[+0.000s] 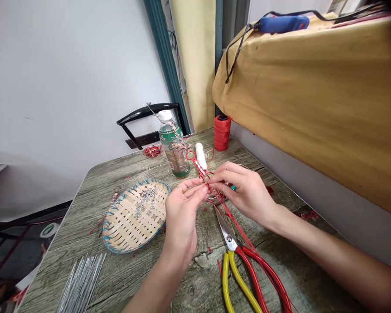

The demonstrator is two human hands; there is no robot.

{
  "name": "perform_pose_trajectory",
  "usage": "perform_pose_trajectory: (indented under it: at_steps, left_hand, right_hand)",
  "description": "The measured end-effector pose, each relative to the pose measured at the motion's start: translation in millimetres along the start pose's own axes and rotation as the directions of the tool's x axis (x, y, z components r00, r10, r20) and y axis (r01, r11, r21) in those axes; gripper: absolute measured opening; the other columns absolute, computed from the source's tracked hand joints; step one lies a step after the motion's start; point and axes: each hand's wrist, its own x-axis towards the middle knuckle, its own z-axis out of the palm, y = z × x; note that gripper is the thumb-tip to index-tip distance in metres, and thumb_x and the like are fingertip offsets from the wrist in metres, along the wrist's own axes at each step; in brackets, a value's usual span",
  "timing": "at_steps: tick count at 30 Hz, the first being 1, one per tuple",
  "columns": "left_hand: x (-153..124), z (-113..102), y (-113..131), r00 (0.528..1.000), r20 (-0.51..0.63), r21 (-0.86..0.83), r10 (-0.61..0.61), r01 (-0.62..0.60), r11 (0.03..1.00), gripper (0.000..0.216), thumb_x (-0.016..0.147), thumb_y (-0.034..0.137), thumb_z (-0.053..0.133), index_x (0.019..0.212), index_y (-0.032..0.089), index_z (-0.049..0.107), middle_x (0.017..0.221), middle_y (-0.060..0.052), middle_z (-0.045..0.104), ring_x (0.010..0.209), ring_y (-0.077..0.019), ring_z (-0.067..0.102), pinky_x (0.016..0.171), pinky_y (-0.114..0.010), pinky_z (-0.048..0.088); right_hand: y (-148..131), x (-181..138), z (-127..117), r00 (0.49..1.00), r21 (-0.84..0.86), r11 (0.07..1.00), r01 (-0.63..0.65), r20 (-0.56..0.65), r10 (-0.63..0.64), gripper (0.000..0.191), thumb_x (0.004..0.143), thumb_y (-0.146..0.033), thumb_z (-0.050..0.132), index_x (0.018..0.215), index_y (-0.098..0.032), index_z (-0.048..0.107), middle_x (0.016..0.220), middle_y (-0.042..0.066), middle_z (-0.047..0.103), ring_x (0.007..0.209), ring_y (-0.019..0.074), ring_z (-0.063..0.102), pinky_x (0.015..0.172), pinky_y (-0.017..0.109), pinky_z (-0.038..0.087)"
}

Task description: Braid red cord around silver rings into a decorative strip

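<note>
- Head view: the left hand (181, 219) is seen raised over the wooden table (143, 278), its thumb and forefinger pinched onto the red cords (235, 222).
- The right hand (247, 195) is placed just opposite, its fingertips closed on the same cords, so that both hands meet at one spot.
- The cords are stretched from that spot up to the neck of a plastic bottle (173, 148), where they are tied; a knotted stretch with pale beads is seen between the bottle and the hands.
- Below the hands, the loose ends are trailed across the table towards the lower right.
- Scissors with yellow handles (230, 256) are laid on the table beside the trailing cords, blades pointed towards the hands.
- A woven tray (127, 232) edged in blue is set left of the left hand; small metal beads (145, 200) are gathered in its far part.
- A bundle of thin metal rods (81, 282) is laid at the near left edge.
- A red thread spool (222, 132) is stood upright behind the bottle, and a white spool (201, 154) is laid between them.
</note>
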Motion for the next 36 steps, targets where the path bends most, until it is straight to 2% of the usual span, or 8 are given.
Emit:
perform_pose_trajectory:
  at_steps: [4, 8, 14, 19, 24, 27, 31, 36]
  left_hand:
    - [3, -6, 3, 0.997, 0.074, 0.253, 0.011, -0.029, 0.967, 0.016, 0.067, 0.015, 0.067, 0.081, 0.013, 0.059, 0.072, 0.000, 0.066, 0.066, -0.0077, 0.059, 0.065, -0.019, 0.046]
    - [2, -11, 12, 0.987, 0.152, 0.514, 0.044, -0.117, 0.850, 0.013, 0.068, 0.017, 0.066, 0.078, 0.015, 0.060, 0.069, 0.001, 0.065, 0.064, -0.0081, 0.058, 0.060, -0.017, 0.045]
    - [-5, -21, 21, 0.981, 0.150, 0.658, 0.123, -0.192, 0.728, 0.006, 0.069, 0.018, 0.065, 0.075, 0.017, 0.063, 0.072, 0.001, 0.065, 0.066, -0.0096, 0.059, 0.059, -0.017, 0.046]
    - [-12, -19, 23, 0.962, 0.193, 0.637, 0.192, -0.272, 0.721, 0.009, 0.073, 0.021, 0.062, 0.082, 0.020, 0.065, 0.085, -0.001, 0.067, 0.073, -0.0114, 0.059, 0.061, -0.019, 0.048]
    - [-13, -5, 25, 0.937, 0.349, 0.469, 0.030, -0.202, 0.860, 0.024, 0.069, 0.016, 0.066, 0.092, 0.020, 0.064, 0.080, 0.001, 0.070, 0.072, -0.0107, 0.062, 0.066, -0.020, 0.050]
    - [-10, -3, 25, 0.947, 0.321, 0.461, -0.016, -0.141, 0.876, 0.019, 0.067, 0.014, 0.068, 0.085, 0.017, 0.067, 0.073, 0.001, 0.071, 0.068, -0.0103, 0.063, 0.066, -0.019, 0.050]
    - [-8, -10, 23, 0.962, 0.269, 0.479, 0.035, -0.166, 0.862, 0.006, 0.068, 0.013, 0.066, 0.073, 0.016, 0.068, 0.070, 0.001, 0.071, 0.065, -0.0092, 0.062, 0.063, -0.017, 0.049]
    - [-10, -19, 19, 0.963, 0.266, 0.426, 0.040, -0.155, 0.891, 0.002, 0.072, 0.016, 0.065, 0.073, 0.017, 0.065, 0.070, 0.002, 0.069, 0.067, -0.0088, 0.062, 0.062, -0.016, 0.049]
  right_hand:
    - [-2, 4, -6, 0.999, 0.037, 0.998, -0.048, 0.003, 0.048, 0.009, 0.084, -0.017, 0.051, 0.078, -0.015, 0.057, 0.081, 0.001, 0.057, 0.075, 0.0109, 0.053, 0.068, 0.023, 0.041]
    - [-5, 6, -18, 0.981, 0.208, 0.959, -0.190, 0.014, 0.191, 0.009, 0.087, -0.024, 0.049, 0.081, -0.018, 0.052, 0.067, -0.004, 0.052, 0.057, 0.0059, 0.046, 0.054, 0.018, 0.037]
    - [-11, 6, -36, 0.955, 0.447, 0.844, -0.298, 0.144, 0.260, 0.011, 0.088, -0.028, 0.048, 0.084, -0.018, 0.049, 0.062, -0.005, 0.048, 0.049, 0.0036, 0.042, 0.044, 0.015, 0.035]
    - [-21, 6, -46, 0.950, 0.472, 0.828, -0.302, 0.224, 0.218, 0.010, 0.087, -0.027, 0.049, 0.085, -0.017, 0.050, 0.065, -0.005, 0.050, 0.048, 0.0025, 0.044, 0.045, 0.014, 0.037]
    - [-25, 5, -44, 0.922, 0.476, 0.804, -0.357, 0.318, 0.221, 0.010, 0.088, -0.028, 0.047, 0.086, -0.018, 0.050, 0.067, -0.004, 0.054, 0.048, 0.0020, 0.048, 0.046, 0.013, 0.039]
    - [-23, 6, -41, 0.888, 0.535, 0.720, -0.442, 0.372, 0.269, 0.011, 0.088, -0.028, 0.048, 0.084, -0.018, 0.050, 0.065, -0.004, 0.056, 0.048, 0.0028, 0.051, 0.043, 0.012, 0.040]
    - [-17, 8, -40, 0.838, 0.589, 0.598, -0.543, 0.417, 0.351, 0.009, 0.083, -0.025, 0.055, 0.083, -0.016, 0.053, 0.066, -0.001, 0.061, 0.052, 0.0046, 0.054, 0.043, 0.012, 0.043]
    - [-12, 13, -42, 0.789, 0.568, 0.549, -0.613, 0.472, 0.392, 0.017, 0.075, -0.023, 0.064, 0.090, -0.015, 0.059, 0.068, 0.000, 0.065, 0.053, 0.0055, 0.058, 0.047, 0.013, 0.047]
